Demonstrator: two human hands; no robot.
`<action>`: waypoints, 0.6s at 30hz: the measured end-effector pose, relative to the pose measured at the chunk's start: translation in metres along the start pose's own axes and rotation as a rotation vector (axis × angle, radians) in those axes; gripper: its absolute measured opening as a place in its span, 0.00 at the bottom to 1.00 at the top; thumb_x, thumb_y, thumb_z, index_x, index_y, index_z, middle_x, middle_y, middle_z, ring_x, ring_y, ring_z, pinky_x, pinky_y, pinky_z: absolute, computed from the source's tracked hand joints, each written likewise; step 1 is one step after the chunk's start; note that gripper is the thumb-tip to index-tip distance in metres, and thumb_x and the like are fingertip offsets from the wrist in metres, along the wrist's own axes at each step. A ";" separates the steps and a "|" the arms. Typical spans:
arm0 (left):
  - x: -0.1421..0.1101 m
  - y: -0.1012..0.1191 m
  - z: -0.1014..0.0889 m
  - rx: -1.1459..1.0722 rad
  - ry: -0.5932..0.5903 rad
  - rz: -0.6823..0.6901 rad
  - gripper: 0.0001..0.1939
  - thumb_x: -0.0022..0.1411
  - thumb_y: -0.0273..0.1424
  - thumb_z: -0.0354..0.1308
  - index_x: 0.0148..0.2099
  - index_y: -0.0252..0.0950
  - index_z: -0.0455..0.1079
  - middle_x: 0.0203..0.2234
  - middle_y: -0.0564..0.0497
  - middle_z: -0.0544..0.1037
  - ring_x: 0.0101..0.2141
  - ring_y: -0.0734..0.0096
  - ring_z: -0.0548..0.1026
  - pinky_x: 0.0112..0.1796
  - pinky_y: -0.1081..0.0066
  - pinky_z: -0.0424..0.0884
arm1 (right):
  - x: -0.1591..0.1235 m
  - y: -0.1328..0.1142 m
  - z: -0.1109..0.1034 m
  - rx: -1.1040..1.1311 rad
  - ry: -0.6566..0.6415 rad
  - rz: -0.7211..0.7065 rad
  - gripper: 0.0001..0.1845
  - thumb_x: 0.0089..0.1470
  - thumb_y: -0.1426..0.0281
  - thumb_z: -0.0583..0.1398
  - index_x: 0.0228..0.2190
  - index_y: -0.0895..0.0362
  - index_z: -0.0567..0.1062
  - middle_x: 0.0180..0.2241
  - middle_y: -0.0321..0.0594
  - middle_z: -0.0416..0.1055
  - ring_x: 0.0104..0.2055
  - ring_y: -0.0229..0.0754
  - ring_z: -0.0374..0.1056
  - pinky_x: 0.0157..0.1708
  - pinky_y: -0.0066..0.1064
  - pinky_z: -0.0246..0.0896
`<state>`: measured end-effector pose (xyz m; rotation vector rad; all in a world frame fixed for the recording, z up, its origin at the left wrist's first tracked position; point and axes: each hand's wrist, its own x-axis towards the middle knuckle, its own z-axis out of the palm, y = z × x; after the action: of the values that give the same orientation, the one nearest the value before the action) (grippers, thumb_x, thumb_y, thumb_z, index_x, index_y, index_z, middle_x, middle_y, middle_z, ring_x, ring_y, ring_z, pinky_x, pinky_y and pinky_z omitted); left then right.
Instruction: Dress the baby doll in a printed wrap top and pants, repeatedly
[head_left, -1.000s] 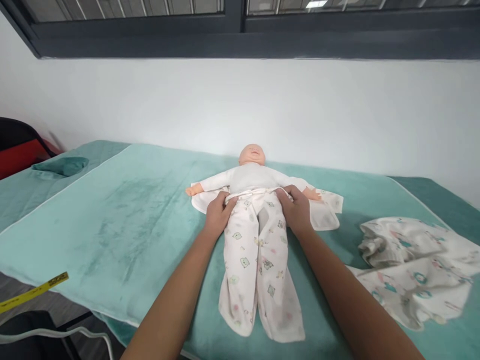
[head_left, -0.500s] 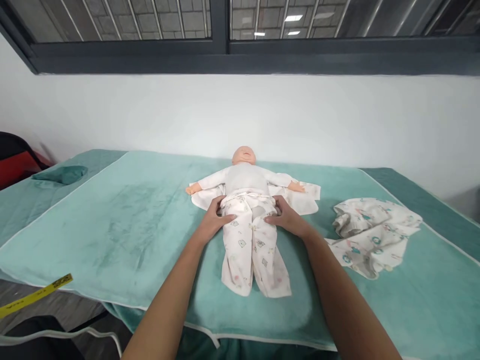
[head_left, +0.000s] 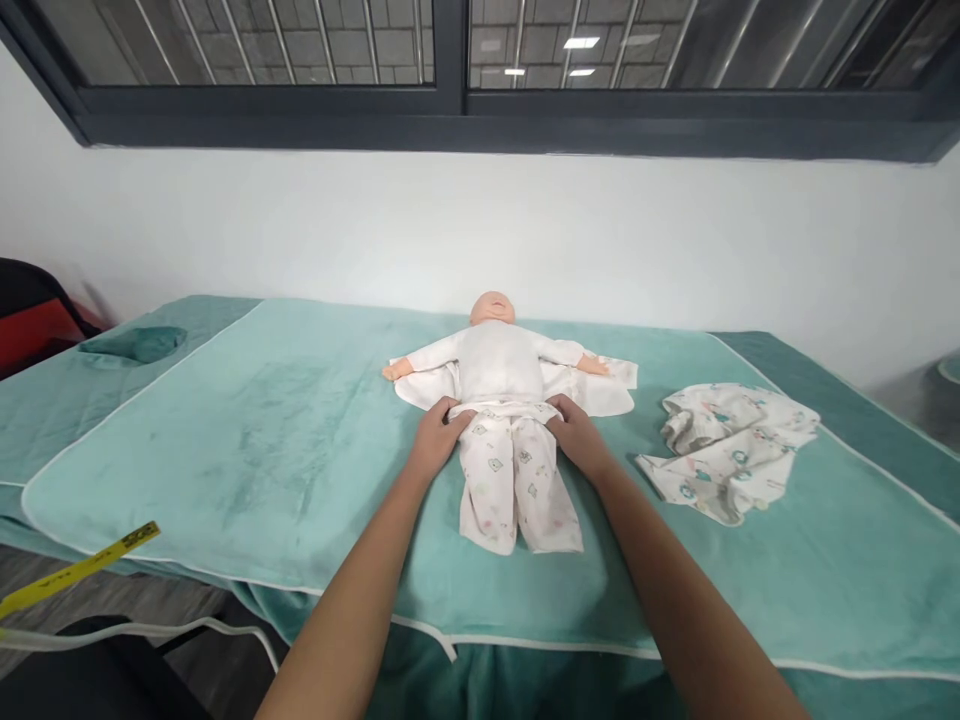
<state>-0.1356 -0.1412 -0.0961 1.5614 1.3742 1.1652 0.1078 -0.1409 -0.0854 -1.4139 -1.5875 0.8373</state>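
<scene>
A baby doll (head_left: 499, 358) lies on its back with its head toward the wall and its arms spread. It wears a white long-sleeved top, and printed white cloth is spread out beneath its arms. White baby pants (head_left: 486, 480) with small printed figures cover its legs, and no feet show past the hems. My left hand (head_left: 441, 437) grips the pants at the left side of the waistband, thumb on top. At the right side, my right hand (head_left: 576, 436) pinches the waistband in the same way. Fingertips of both hands are partly hidden by cloth.
A crumpled printed white garment (head_left: 731, 455) lies to the right on the green blanket (head_left: 225, 400). A yellow strip (head_left: 82, 572) and a pale cable (head_left: 172, 630) are at the lower left. Behind the bed rises a white wall (head_left: 337, 225) under a dark-framed window.
Both hands have shifted up toward the doll's waist, and the pants have moved up with them. A grey patch visible between the legs is now covered. The view has shifted slightly.
</scene>
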 end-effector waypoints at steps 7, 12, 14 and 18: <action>-0.012 -0.007 -0.017 -0.246 -0.283 0.012 0.29 0.46 0.40 0.69 0.48 0.37 0.64 0.41 0.51 0.70 0.43 0.65 0.68 0.43 0.70 0.64 | -0.017 -0.004 -0.013 -0.005 -0.256 -0.022 0.15 0.40 0.63 0.65 0.31 0.54 0.70 0.31 0.33 0.69 0.36 0.43 0.64 0.35 0.31 0.58; -0.024 -0.003 -0.013 -0.145 -0.181 0.019 0.19 0.48 0.42 0.67 0.36 0.36 0.66 0.30 0.55 0.67 0.33 0.71 0.65 0.36 0.73 0.60 | -0.022 0.005 -0.010 0.050 -0.083 0.021 0.07 0.38 0.68 0.60 0.23 0.55 0.66 0.21 0.29 0.62 0.28 0.38 0.57 0.29 0.28 0.52; -0.027 -0.001 -0.010 -0.180 -0.138 -0.032 0.18 0.48 0.43 0.66 0.30 0.35 0.64 0.24 0.57 0.64 0.29 0.73 0.62 0.32 0.73 0.58 | -0.024 0.008 -0.008 0.118 -0.020 0.059 0.06 0.40 0.67 0.58 0.23 0.54 0.65 0.20 0.28 0.59 0.25 0.36 0.54 0.26 0.27 0.50; -0.031 0.000 -0.009 -0.256 -0.110 -0.081 0.19 0.47 0.43 0.65 0.28 0.35 0.62 0.22 0.58 0.62 0.26 0.76 0.60 0.30 0.74 0.57 | -0.028 0.004 -0.006 0.194 -0.005 0.115 0.06 0.41 0.67 0.59 0.24 0.55 0.66 0.19 0.28 0.58 0.23 0.35 0.52 0.24 0.27 0.48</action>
<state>-0.1446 -0.1725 -0.0981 1.3553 1.1560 1.1397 0.1153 -0.1682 -0.0910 -1.3735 -1.3980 1.0347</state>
